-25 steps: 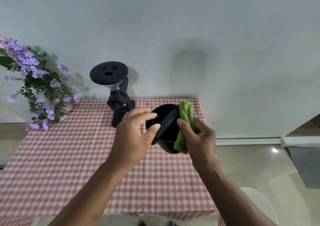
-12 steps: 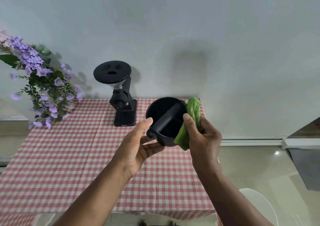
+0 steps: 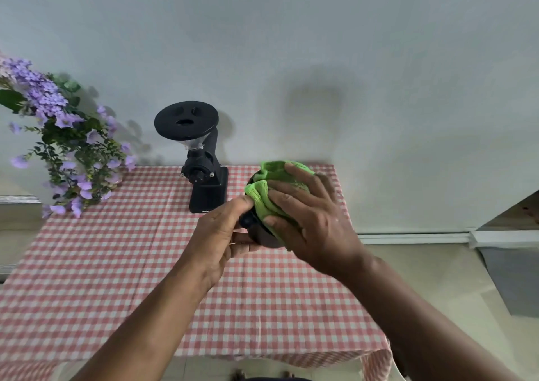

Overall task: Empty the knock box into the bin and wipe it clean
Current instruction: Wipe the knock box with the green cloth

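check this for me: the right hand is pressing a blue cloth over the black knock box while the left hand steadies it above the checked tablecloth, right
Not quite: the cloth is green, not blue, as the head view shows. The rest holds: the right hand presses it over the round black knock box while the left hand steadies the box above the red and white checked tablecloth.

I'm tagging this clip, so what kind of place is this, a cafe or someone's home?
Most likely a home coffee corner, not a cafe counter. A coffee grinder stands on a table with a red checked cloth against a plain wall, purple flowers at the side, and tiled floor beyond.
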`<move>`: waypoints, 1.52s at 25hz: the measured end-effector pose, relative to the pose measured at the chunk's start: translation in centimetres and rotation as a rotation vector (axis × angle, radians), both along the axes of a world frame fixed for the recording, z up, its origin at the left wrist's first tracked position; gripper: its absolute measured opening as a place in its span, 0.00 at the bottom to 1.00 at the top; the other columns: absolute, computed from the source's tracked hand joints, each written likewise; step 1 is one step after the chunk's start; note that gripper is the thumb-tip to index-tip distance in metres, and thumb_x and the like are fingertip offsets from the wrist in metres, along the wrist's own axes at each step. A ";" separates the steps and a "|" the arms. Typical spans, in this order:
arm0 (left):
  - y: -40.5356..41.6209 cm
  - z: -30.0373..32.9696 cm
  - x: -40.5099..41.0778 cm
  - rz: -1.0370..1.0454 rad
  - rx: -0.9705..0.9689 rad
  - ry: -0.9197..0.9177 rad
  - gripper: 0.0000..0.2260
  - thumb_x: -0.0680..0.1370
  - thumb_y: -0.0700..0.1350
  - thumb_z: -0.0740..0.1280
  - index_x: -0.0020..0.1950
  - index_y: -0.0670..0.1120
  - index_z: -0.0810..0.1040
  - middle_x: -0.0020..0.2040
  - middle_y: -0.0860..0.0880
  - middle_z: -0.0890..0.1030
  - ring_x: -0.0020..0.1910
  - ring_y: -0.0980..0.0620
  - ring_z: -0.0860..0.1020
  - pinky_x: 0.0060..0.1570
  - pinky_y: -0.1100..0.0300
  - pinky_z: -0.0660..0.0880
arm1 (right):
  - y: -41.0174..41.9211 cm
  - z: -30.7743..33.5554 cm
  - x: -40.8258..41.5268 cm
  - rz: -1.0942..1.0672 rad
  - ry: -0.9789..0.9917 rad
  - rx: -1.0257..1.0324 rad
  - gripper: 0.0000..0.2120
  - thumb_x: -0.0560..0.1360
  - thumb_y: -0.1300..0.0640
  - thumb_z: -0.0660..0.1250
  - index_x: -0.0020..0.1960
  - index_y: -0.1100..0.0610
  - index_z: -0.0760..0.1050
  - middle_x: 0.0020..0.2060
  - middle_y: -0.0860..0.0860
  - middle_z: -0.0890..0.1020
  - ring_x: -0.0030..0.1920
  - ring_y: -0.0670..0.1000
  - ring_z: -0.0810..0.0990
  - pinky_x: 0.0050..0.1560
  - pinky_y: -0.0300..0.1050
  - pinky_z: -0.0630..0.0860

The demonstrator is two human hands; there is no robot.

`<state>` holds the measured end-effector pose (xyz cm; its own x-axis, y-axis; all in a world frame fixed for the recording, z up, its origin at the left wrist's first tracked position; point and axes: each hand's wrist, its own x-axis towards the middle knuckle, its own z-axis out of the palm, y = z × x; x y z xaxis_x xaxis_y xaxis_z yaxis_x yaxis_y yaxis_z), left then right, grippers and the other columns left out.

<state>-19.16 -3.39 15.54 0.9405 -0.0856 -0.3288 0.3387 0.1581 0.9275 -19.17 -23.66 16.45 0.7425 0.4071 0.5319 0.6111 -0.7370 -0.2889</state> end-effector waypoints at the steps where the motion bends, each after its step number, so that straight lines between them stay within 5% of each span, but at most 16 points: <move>1: 0.2 0.0 0.1 0.006 0.021 -0.004 0.22 0.66 0.61 0.77 0.52 0.47 0.90 0.45 0.44 0.88 0.44 0.41 0.89 0.52 0.41 0.86 | -1.0 0.2 0.7 -0.014 -0.048 -0.061 0.21 0.82 0.43 0.69 0.67 0.54 0.84 0.68 0.49 0.85 0.76 0.62 0.74 0.70 0.72 0.68; 5: 0.3 -0.5 0.3 -0.002 0.049 -0.031 0.21 0.63 0.62 0.78 0.53 0.54 0.90 0.41 0.52 0.90 0.38 0.48 0.89 0.45 0.49 0.86 | -3.6 -0.4 2.5 -0.014 -0.150 -0.090 0.17 0.81 0.42 0.70 0.62 0.50 0.87 0.61 0.44 0.88 0.69 0.62 0.80 0.65 0.72 0.68; 9: 0.2 -1.3 0.4 0.000 0.051 0.005 0.21 0.66 0.61 0.78 0.53 0.50 0.90 0.42 0.51 0.90 0.41 0.44 0.89 0.48 0.43 0.87 | -2.5 -1.6 2.1 -0.060 -0.125 0.166 0.08 0.78 0.51 0.76 0.53 0.55 0.88 0.52 0.44 0.90 0.60 0.58 0.83 0.62 0.68 0.72; 12: 0.1 -1.6 0.3 -0.010 0.040 0.042 0.21 0.66 0.61 0.78 0.52 0.49 0.90 0.45 0.48 0.90 0.45 0.40 0.89 0.54 0.38 0.85 | -1.4 -0.9 1.6 -0.238 -0.007 0.460 0.03 0.79 0.51 0.73 0.49 0.49 0.82 0.49 0.27 0.82 0.52 0.51 0.80 0.58 0.63 0.78; 14: 0.1 -1.6 0.5 -0.022 0.021 0.068 0.21 0.67 0.61 0.77 0.52 0.48 0.90 0.49 0.43 0.88 0.46 0.38 0.88 0.57 0.35 0.84 | -0.8 -0.5 1.2 -0.287 0.009 0.528 0.05 0.80 0.50 0.70 0.50 0.50 0.82 0.50 0.27 0.80 0.53 0.48 0.78 0.58 0.64 0.79; 18: 0.1 -1.1 0.8 -0.060 0.051 0.045 0.23 0.73 0.62 0.73 0.55 0.44 0.88 0.55 0.35 0.86 0.51 0.35 0.88 0.56 0.36 0.84 | 1.0 -1.3 -0.5 -0.046 -0.110 0.111 0.15 0.83 0.54 0.69 0.63 0.63 0.84 0.61 0.55 0.88 0.68 0.55 0.82 0.71 0.67 0.72; 21: 0.6 -0.7 0.9 -0.077 0.074 0.026 0.22 0.71 0.62 0.74 0.54 0.46 0.89 0.55 0.36 0.87 0.51 0.35 0.88 0.56 0.35 0.84 | 0.2 -0.5 0.5 0.051 -0.074 -0.132 0.17 0.83 0.48 0.67 0.64 0.60 0.83 0.60 0.53 0.88 0.63 0.57 0.84 0.72 0.70 0.68; 25: 0.8 -0.7 0.5 -0.077 0.142 0.002 0.19 0.69 0.59 0.75 0.51 0.48 0.90 0.50 0.40 0.88 0.46 0.40 0.88 0.53 0.38 0.86 | -1.3 0.7 2.4 0.144 0.049 -0.301 0.20 0.83 0.38 0.64 0.51 0.54 0.81 0.43 0.48 0.84 0.48 0.53 0.80 0.69 0.68 0.68; 30: 1.1 -0.6 0.3 -0.055 0.117 0.038 0.21 0.66 0.61 0.75 0.50 0.48 0.90 0.45 0.44 0.90 0.42 0.44 0.88 0.48 0.44 0.87 | -0.2 -1.0 2.3 0.170 -0.086 -0.075 0.21 0.81 0.41 0.69 0.40 0.58 0.77 0.33 0.51 0.79 0.36 0.54 0.75 0.50 0.57 0.75; 34: 1.4 -0.2 0.6 -0.043 0.122 0.036 0.23 0.66 0.63 0.77 0.50 0.47 0.90 0.44 0.44 0.89 0.39 0.47 0.87 0.45 0.46 0.87 | 0.2 -2.2 2.0 0.153 -0.097 0.145 0.18 0.80 0.46 0.74 0.40 0.59 0.83 0.34 0.48 0.85 0.36 0.48 0.76 0.49 0.58 0.75; 38: 1.1 -0.1 0.7 -0.053 0.090 0.051 0.21 0.65 0.63 0.77 0.48 0.49 0.91 0.43 0.46 0.90 0.38 0.48 0.86 0.47 0.44 0.87 | 0.3 -1.3 1.4 0.073 -0.049 0.354 0.10 0.77 0.53 0.78 0.40 0.53 0.81 0.29 0.41 0.75 0.33 0.44 0.70 0.44 0.51 0.74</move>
<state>-18.44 -2.29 15.39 0.9172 -0.1025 -0.3850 0.3917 0.0560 0.9184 -17.78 -23.36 15.17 0.6885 0.2424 0.6835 0.6777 -0.5505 -0.4875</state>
